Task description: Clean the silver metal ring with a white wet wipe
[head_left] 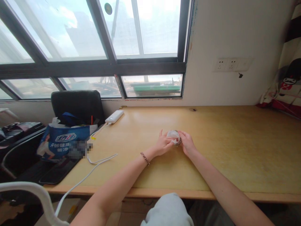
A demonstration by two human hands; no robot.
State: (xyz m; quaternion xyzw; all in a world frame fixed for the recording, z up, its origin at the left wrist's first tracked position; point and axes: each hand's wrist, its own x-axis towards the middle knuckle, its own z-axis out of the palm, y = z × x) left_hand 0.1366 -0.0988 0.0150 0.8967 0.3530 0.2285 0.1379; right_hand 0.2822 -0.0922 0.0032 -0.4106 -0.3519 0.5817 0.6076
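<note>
A small round container (179, 142) with a dark, mottled outer side rests on or just above the table between my two hands. Thin whitish crumpled material (173, 135) lines or fills it, and something reddish shows inside. My left hand (162, 145) grips the near left side, thumb at the whitish material, one finger sticking up. Around the right side curls my right hand (188, 143), its fingers at the rim. The undersides of both hands and the container's base are hidden. A dark braided bracelet (145, 158) circles my left wrist.
A white power bank (114, 116) lies at the table's back left, with a white cable (94, 164) trailing over the left edge. A blue bag (63, 141) sits on a black chair (77, 102). Wall sockets (227, 64) are at back right. The wooden table (235, 150) runs below the window.
</note>
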